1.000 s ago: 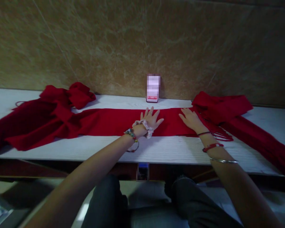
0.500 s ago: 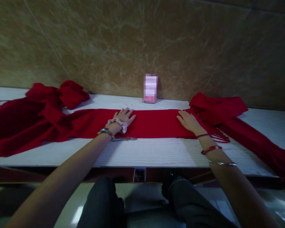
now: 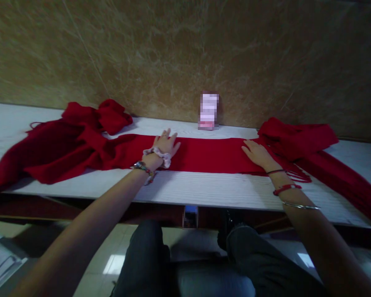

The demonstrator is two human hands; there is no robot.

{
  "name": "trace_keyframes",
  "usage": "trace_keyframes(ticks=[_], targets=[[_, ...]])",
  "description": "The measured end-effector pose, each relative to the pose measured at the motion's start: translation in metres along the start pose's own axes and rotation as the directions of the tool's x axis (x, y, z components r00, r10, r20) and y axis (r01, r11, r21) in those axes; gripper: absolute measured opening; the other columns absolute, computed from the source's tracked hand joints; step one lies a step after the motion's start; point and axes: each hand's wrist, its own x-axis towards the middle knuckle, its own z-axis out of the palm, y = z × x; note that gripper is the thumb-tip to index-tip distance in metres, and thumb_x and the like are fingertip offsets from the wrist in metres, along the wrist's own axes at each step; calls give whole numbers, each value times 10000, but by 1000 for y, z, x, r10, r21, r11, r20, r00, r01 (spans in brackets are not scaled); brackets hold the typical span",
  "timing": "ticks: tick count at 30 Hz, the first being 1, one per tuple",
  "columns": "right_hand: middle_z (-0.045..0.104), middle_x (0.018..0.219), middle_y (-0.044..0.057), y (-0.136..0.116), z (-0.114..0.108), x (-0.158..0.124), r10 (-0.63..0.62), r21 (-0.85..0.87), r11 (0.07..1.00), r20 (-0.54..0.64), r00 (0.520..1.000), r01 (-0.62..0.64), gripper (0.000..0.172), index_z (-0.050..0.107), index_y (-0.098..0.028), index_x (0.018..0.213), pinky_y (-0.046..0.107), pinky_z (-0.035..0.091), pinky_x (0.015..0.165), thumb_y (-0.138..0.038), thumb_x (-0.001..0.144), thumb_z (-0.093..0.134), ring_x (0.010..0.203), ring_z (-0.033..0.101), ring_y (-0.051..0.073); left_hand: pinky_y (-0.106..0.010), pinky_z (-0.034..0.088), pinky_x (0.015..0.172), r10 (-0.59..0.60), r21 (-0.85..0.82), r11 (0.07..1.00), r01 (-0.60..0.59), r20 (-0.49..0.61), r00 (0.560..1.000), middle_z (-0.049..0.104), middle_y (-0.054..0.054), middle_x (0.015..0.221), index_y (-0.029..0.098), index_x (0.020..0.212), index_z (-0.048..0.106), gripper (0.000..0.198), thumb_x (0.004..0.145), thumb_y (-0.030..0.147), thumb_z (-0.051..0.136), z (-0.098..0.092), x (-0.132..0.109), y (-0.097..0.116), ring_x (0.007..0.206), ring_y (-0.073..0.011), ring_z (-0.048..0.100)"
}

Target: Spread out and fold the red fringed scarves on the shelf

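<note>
Far left: the red cloth (image 3: 64,140) lies crumpled on the white desk (image 3: 204,189), with a thin cord loop (image 3: 35,124) at the heap's outer edge. The loose folds indicate soft, limp, light material; it should drape rather than hold a shape, and nothing about it suggests fragility. A pinch here would probably gather several layers at once.

Left of centre: the left hand (image 3: 165,146) rests palm down on the cloth, fingers spread wide, gripping nothing. A pale scrunchie (image 3: 157,156) circles the wrist (a possible snag point, as are the bracelets below it).

Centre: a flat strip (image 3: 208,154) runs between the hands, its near and far edges fairly straight. The matte surface should give reasonable friction, though a thin layer may slide or ruck under a push. Best hold, in my judgement: both long edges, pinched lightly and evenly.

Right of centre: the right hand (image 3: 257,154) lies flat on the strip's right end, fingers extended and close together, holding nothing.

Far right: a folded bundle (image 3: 298,140), loose red cords (image 3: 301,176) and a trailing length (image 3: 346,181). Whether these join the strip cannot be confirmed; the light is dim and the folds overlap.
</note>
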Motion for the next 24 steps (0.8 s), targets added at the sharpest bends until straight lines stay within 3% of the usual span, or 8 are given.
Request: trace_keyframes(ticks=[4,6,8,13,15,18,21,24], targets=[[457,1319,150,3,1,1,-8,3,1000,7,1000,8,460,450,-84,1258,427,344,978,-308,890,290,1220,404,243,-431,238,1050,292,-192,938,-288,-6,956,204,-79,1453,213,1362,303,537,896,479,287,-4,-18,95,1326,-251,185],[469,1307,154,4,0,1,-11,5,1000,3,1000,11,458,454,-83,1255,432,349,974,-302,888,291,1216,409,244,-454,225,1052,364,-247,902,-355,-8,931,182,-70,1461,209,1378,275,579,884,510,284,3,-27,126,1331,-265,159],[475,1299,162,3,-3,-1,-26,0,1000,-24,999,26,455,466,-70,1244,427,342,981,-285,882,294,1218,406,241,-489,197,1052,361,-265,903,-337,49,931,207,-71,1453,205,1374,293,594,879,532,262,13,-32,139,1327,-284,162],[375,1388,104,-21,-10,-4,-263,1,964,-147,954,266,442,477,-116,1250,425,249,1041,-284,874,317,1310,247,215,-484,174,1058,349,-259,911,-320,75,934,231,-76,1444,189,1370,306,597,876,520,253,20,-33,137,1324,-280,174],[383,1386,79,-34,-10,-5,-354,27,934,-62,933,356,440,457,-163,1274,451,253,1031,-300,879,321,1307,256,215,-481,180,1056,345,-255,914,-316,78,935,236,-81,1441,175,1371,304,595,879,506,252,16,-33,135,1322,-276,182],[416,1363,81,-45,-6,-6,-385,24,923,80,920,384,439,451,-178,1281,474,265,1012,-300,889,296,1286,301,226,-458,178,1064,345,-245,919,-310,115,932,238,-66,1441,168,1378,283,594,885,494,238,11,-36,130,1327,-249,177],[407,1369,81,-44,-3,-5,-381,-5,923,108,918,384,446,432,-172,1296,465,256,1016,-296,897,273,1289,295,221,-461,174,1061,307,-225,936,-271,142,941,231,-38,1446,203,1382,275,588,881,509,230,11,-38,109,1330,-243,168],[399,1375,77,-40,-2,-4,-392,-10,918,119,912,396,457,406,-176,1313,464,252,1018,-312,900,264,1288,298,215,-456,165,1058,198,-172,971,-168,175,964,194,-27,1457,232,1385,267,583,876,515,225,13,-39,66,1333,-248,156]])
